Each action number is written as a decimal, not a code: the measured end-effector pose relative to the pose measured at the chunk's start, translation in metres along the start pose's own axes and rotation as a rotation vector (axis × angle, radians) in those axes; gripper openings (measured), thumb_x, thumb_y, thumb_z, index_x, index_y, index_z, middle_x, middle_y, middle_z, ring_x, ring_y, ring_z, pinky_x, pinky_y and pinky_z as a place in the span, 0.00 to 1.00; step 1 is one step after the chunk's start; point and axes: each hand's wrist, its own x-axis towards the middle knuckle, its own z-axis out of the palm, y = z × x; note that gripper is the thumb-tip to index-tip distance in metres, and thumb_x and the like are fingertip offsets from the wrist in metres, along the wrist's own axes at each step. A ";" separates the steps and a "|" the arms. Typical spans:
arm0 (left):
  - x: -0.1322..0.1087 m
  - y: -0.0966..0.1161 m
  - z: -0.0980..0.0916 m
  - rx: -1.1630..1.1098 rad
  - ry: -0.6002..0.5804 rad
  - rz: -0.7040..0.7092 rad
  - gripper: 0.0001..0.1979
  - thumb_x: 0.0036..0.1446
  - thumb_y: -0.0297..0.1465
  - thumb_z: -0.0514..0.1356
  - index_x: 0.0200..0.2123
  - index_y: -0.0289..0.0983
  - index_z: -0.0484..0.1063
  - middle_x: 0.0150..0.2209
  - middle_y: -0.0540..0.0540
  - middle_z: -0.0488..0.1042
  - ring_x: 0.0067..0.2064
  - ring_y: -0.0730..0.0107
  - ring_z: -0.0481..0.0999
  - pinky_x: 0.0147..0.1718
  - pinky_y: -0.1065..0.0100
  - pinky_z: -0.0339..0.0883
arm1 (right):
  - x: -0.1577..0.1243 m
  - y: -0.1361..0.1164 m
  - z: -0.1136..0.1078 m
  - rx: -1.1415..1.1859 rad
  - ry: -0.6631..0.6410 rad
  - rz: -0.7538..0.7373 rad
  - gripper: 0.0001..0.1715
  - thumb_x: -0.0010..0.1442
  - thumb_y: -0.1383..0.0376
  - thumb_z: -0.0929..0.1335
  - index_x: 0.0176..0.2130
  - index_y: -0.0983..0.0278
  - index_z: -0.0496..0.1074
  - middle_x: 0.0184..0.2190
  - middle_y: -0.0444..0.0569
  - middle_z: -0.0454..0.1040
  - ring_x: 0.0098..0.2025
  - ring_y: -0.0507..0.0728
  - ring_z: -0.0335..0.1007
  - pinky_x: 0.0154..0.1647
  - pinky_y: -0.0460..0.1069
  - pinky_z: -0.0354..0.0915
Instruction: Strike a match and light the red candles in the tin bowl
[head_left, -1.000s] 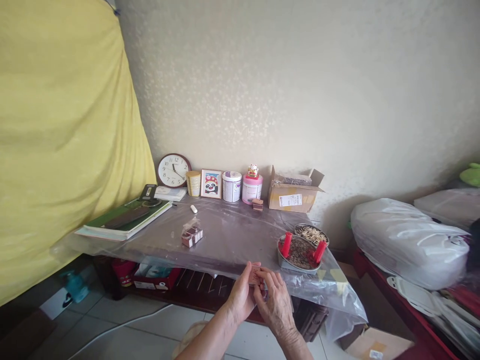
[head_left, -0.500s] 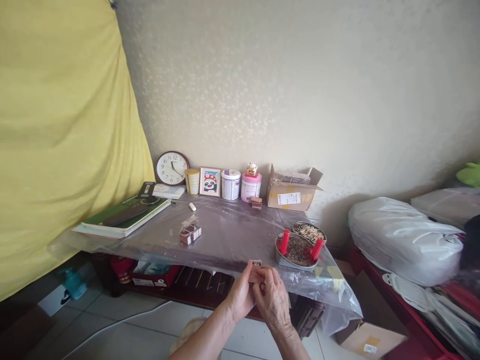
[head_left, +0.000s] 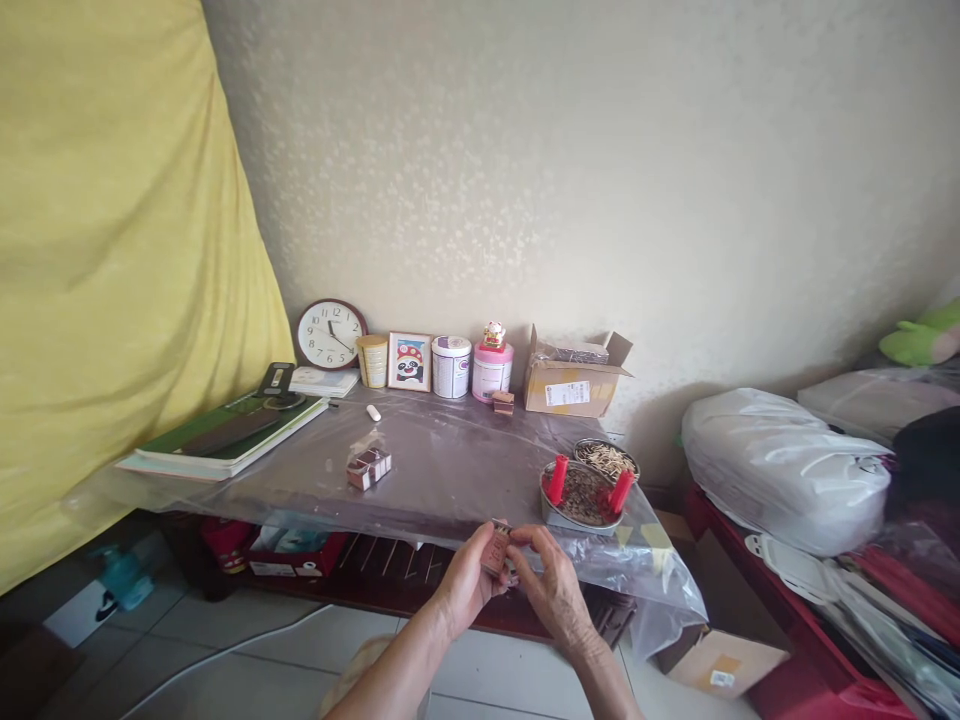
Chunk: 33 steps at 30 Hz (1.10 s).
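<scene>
A small brown matchbox (head_left: 495, 550) is in front of the table's near edge, its end partly slid out with match tips showing. My left hand (head_left: 466, 582) is closed around it from the left side. The thumb and forefinger of my right hand (head_left: 551, 585) pinch at its right edge; anything small between those fingertips is hidden. To the right stands a metal tin (head_left: 583, 500) of dark grains with two red candle-like holders in it. Behind that is a round dish of loose matches (head_left: 606, 460). A plastic-wrapped pack of matchboxes (head_left: 369, 467) lies on the table at left.
A plastic sheet covers the table (head_left: 442, 455). Along the wall stand a clock (head_left: 331, 335), a yellow cup (head_left: 373, 362), a framed panda picture (head_left: 409, 362), two canisters and an open carton (head_left: 570, 385). Books (head_left: 225, 440) lie at left; stuffed white bags (head_left: 780, 465) sit at right.
My right fingers have drawn slightly back to the right of the matchbox, so more of its face shows. The whole view has shifted a little, with things moving left.
</scene>
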 end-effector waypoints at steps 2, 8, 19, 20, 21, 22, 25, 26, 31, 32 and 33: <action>-0.002 0.000 -0.001 0.088 -0.020 -0.033 0.15 0.56 0.41 0.57 0.43 0.38 0.69 0.22 0.52 0.75 0.16 0.76 0.66 0.17 0.73 0.48 | 0.000 0.005 -0.004 -0.004 0.009 0.015 0.08 0.62 0.67 0.62 0.34 0.62 0.70 0.33 0.47 0.73 0.36 0.55 0.71 0.40 0.47 0.66; -0.010 0.004 -0.003 0.341 -0.092 -0.137 0.16 0.55 0.42 0.55 0.38 0.35 0.72 0.22 0.47 0.76 0.12 0.79 0.62 0.13 0.72 0.43 | -0.004 0.012 -0.008 -0.077 -0.085 0.064 0.09 0.60 0.69 0.63 0.32 0.63 0.73 0.32 0.48 0.73 0.36 0.56 0.71 0.39 0.48 0.65; -0.011 0.007 -0.014 0.654 -0.112 -0.083 0.17 0.55 0.43 0.54 0.31 0.37 0.75 0.16 0.55 0.68 0.11 0.80 0.60 0.11 0.73 0.42 | -0.008 0.005 -0.005 -0.113 -0.229 0.025 0.15 0.56 0.74 0.63 0.36 0.60 0.76 0.34 0.48 0.73 0.37 0.55 0.71 0.39 0.47 0.65; -0.011 0.007 -0.015 0.664 -0.108 -0.082 0.17 0.55 0.44 0.54 0.32 0.37 0.75 0.16 0.55 0.67 0.11 0.80 0.60 0.11 0.73 0.42 | -0.008 0.005 -0.005 -0.117 -0.227 0.022 0.14 0.56 0.74 0.63 0.35 0.60 0.76 0.34 0.47 0.73 0.37 0.55 0.71 0.39 0.47 0.65; -0.011 0.007 -0.015 0.669 -0.104 -0.082 0.18 0.55 0.44 0.54 0.32 0.37 0.75 0.16 0.55 0.67 0.11 0.80 0.60 0.11 0.74 0.41 | -0.008 0.005 -0.004 -0.122 -0.219 0.020 0.13 0.56 0.73 0.63 0.35 0.61 0.75 0.34 0.47 0.73 0.37 0.55 0.71 0.38 0.47 0.65; -0.011 0.008 -0.016 0.671 -0.100 -0.084 0.18 0.55 0.45 0.54 0.32 0.37 0.75 0.16 0.55 0.67 0.11 0.80 0.60 0.11 0.74 0.41 | -0.008 0.005 -0.004 -0.129 -0.208 0.017 0.13 0.56 0.73 0.63 0.34 0.62 0.75 0.34 0.48 0.73 0.36 0.55 0.71 0.38 0.47 0.66; -0.013 0.009 -0.015 0.666 -0.098 -0.085 0.18 0.55 0.45 0.53 0.30 0.37 0.75 0.18 0.53 0.69 0.12 0.81 0.60 0.12 0.74 0.43 | -0.009 0.005 -0.005 -0.143 -0.201 -0.001 0.13 0.57 0.73 0.63 0.36 0.61 0.75 0.34 0.48 0.73 0.37 0.55 0.71 0.39 0.48 0.66; -0.014 0.009 -0.014 0.664 -0.101 -0.084 0.18 0.56 0.44 0.53 0.29 0.37 0.75 0.19 0.52 0.70 0.12 0.81 0.59 0.12 0.74 0.43 | -0.009 0.005 -0.005 -0.148 -0.209 -0.011 0.14 0.58 0.73 0.62 0.37 0.61 0.75 0.35 0.47 0.73 0.37 0.55 0.71 0.39 0.48 0.66; -0.018 0.013 -0.010 0.678 -0.132 -0.108 0.18 0.55 0.43 0.54 0.28 0.37 0.76 0.17 0.52 0.69 0.13 0.79 0.59 0.12 0.73 0.41 | -0.010 0.005 -0.005 -0.183 -0.231 -0.043 0.15 0.57 0.74 0.62 0.35 0.60 0.75 0.33 0.46 0.72 0.35 0.54 0.70 0.36 0.46 0.66; -0.018 0.013 -0.010 0.682 -0.134 -0.112 0.17 0.56 0.43 0.54 0.27 0.38 0.76 0.17 0.52 0.69 0.12 0.79 0.59 0.12 0.73 0.40 | -0.010 0.005 -0.005 -0.184 -0.232 -0.042 0.15 0.57 0.74 0.62 0.34 0.61 0.75 0.33 0.46 0.72 0.35 0.54 0.70 0.36 0.46 0.66; -0.019 0.013 -0.009 0.686 -0.133 -0.114 0.18 0.56 0.43 0.54 0.27 0.38 0.76 0.17 0.52 0.69 0.12 0.80 0.58 0.12 0.73 0.40 | -0.010 0.004 -0.006 -0.182 -0.238 -0.041 0.15 0.57 0.74 0.62 0.35 0.61 0.75 0.34 0.46 0.72 0.35 0.54 0.70 0.37 0.46 0.66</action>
